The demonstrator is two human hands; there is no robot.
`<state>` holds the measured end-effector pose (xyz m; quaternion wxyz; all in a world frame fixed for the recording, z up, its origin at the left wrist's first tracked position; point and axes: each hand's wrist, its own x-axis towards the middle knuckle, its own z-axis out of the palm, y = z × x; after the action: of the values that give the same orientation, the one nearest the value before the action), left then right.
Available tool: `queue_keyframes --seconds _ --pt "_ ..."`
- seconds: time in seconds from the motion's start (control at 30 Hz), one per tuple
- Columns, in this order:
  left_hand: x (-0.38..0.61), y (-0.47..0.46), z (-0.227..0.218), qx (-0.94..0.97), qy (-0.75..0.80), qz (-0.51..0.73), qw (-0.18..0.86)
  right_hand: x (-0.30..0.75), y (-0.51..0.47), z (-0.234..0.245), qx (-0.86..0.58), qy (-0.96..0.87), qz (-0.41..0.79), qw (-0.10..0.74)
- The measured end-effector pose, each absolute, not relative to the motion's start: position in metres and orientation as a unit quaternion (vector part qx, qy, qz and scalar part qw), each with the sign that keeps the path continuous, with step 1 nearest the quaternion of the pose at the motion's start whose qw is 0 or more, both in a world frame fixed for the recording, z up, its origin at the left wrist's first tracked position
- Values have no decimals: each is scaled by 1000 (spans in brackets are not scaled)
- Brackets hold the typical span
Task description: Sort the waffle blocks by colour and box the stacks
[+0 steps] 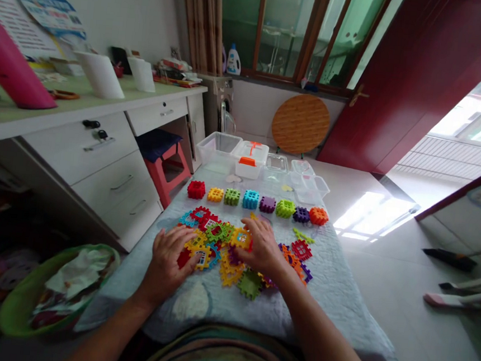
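Observation:
A heap of flat, toothed plastic building tiles [218, 246] in many colours lies on a pale blue quilted cloth [332, 289] in front of me. My left hand [170, 261] rests palm down on the heap's left side, its fingers curled over a red tile. Reaching into the middle of the heap, my right hand [262, 247] has its fingers bent on an orange-yellow tile [241, 238]. Behind the heap stands a row of assembled cubes, from the red cube [196, 189] on the left to the orange cube [318, 215] on the right.
Several clear plastic boxes [218, 144] and a white case with an orange handle [248, 167] sit at the cloth's far end. A white desk with drawers [112, 152] and a red stool [164, 165] are at left. A green basin [23, 302] lies near left.

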<state>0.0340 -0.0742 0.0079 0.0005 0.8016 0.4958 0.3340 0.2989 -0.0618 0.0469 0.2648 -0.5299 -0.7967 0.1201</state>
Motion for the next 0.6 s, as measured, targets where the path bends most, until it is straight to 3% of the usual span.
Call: queue_keyframes --seconds 0.2,0.4,0.6 --pt "48 -73 28 807 483 331 74 291 -58 42 -530 -808 121 227" --pt "81 -46 63 887 394 209 124 340 -61 55 -559 -764 93 307" --pt "115 -25 66 935 339 69 78 424 -63 42 -643 -671 33 369"
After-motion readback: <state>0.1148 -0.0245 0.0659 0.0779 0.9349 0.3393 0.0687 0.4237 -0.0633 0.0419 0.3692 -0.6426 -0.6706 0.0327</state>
